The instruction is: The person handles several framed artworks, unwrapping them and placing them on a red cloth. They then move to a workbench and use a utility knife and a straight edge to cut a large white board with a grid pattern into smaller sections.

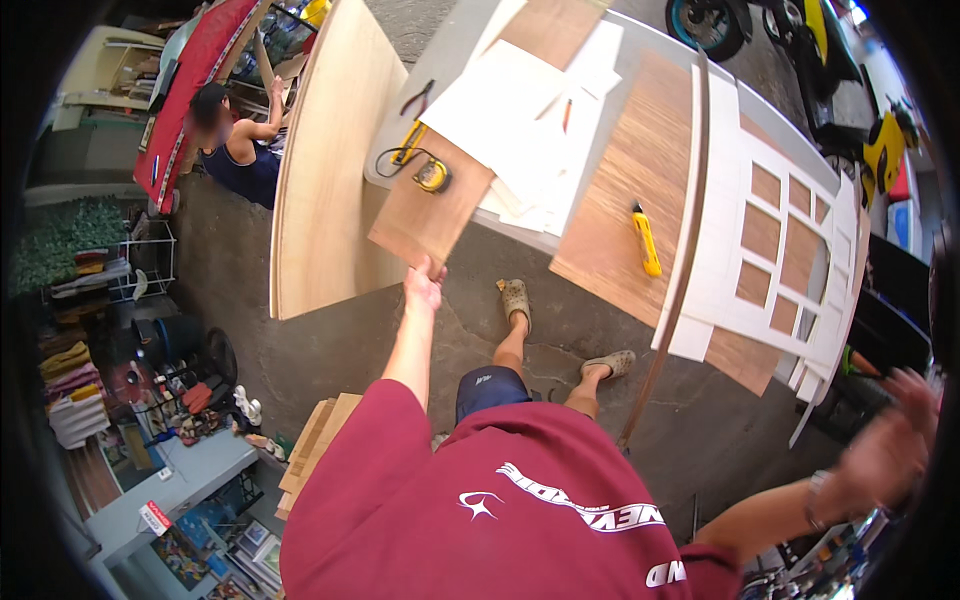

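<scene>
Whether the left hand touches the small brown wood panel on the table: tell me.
Touching. In the head view the left hand meets the near corner of the small brown wood panel, with no gap visible between the fingers and its edge, which overhangs the table.

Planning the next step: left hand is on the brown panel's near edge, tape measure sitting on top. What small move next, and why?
Probably slide the brown panel slowly and flat, rather than tipping it. The left hand grips its near edge alone, the tape measure rests on it, and it overhangs the table. The right hand is far off and blurred.
</scene>
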Tool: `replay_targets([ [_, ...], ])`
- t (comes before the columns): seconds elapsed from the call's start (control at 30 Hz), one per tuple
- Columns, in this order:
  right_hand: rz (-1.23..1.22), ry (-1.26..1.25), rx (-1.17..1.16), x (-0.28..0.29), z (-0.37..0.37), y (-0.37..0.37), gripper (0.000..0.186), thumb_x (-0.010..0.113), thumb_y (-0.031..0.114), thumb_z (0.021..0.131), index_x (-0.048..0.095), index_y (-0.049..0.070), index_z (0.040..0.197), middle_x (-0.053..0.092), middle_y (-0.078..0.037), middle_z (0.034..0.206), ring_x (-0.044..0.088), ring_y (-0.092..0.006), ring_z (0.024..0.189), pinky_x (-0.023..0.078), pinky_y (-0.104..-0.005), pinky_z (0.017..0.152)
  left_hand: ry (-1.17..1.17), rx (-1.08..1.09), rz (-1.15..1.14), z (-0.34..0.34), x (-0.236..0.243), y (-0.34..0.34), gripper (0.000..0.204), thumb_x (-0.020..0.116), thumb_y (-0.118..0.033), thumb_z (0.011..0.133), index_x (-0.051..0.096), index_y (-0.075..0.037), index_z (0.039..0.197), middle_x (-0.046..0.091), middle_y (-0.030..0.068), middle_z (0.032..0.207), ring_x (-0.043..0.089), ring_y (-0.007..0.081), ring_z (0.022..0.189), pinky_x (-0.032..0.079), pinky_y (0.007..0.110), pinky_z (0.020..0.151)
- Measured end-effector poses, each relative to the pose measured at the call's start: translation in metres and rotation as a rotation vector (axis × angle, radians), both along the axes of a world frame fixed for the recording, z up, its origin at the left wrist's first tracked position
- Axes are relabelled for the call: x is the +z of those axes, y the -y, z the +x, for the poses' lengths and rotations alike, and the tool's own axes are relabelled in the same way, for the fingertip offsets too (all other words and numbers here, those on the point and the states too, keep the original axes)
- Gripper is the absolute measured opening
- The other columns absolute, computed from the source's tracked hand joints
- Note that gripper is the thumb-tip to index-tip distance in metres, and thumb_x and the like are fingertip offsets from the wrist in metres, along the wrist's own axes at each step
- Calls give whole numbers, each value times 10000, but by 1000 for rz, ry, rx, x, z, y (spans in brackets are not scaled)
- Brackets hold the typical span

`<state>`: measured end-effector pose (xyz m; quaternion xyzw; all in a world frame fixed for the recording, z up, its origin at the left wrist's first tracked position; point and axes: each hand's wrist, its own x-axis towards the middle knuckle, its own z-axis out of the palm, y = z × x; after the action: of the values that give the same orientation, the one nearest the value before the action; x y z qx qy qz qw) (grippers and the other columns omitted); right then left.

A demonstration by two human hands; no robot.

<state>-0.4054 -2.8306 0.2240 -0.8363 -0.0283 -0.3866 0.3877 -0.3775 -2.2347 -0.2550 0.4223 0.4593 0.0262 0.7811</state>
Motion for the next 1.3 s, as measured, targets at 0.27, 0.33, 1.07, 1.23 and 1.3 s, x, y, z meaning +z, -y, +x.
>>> replay_targets([
  [0.27, 377, -1193, 119, -241, -19, -168, 274, 565, 212, 1052, 702, -2, 1155, 717, -63, 941, 648, -129, 826, 533, -292, 759, 80, -132, -415, -44, 18, 66, 316, 696, -151, 964, 573, -152, 1254, 696, 28, 1146, 689, 201, 1019, 577, 400, 858],
  [0.33, 322, -1282, 204, -264, -33, -194, 258, 583, 195, 1042, 693, -7, 1160, 721, -68, 952, 655, -142, 837, 534, -293, 766, -16, -119, -467, -45, 17, 78, 339, 711, -171, 958, 570, -141, 1265, 685, 34, 1173, 671, 201, 1056, 559, 420, 895],
  [1.07, -195, -853, -213, -333, -10, -160, 392, 696, 181, 927, 579, 1, 1254, 632, -195, 1153, 602, -355, 1105, 492, -431, 946, -89, -304, -328, -49, 19, -9, 785, 410, -783, 936, 565, -120, 1329, 630, 35, 1195, 595, 210, 1058, 455, 381, 874],
  [1.23, -329, -756, -264, -381, 73, -145, 546, 723, 198, 884, 497, 24, 1349, 548, -196, 1262, 535, -382, 1180, 444, -482, 1009, -320, -740, -115, -79, 38, 8, 710, 423, -696, 990, 574, -88, 1327, 658, 75, 1174, 648, 198, 968, 490, 341, 813],
  [1.3, -342, -918, -253, -395, 91, -141, 507, 717, 179, 876, 511, 21, 1312, 545, -194, 1242, 533, -373, 1183, 436, -492, 1013, -396, -939, 49, -77, 51, 16, 619, 465, -620, 1019, 594, -83, 1300, 685, 69, 1132, 663, 170, 934, 505, 306, 764],
])
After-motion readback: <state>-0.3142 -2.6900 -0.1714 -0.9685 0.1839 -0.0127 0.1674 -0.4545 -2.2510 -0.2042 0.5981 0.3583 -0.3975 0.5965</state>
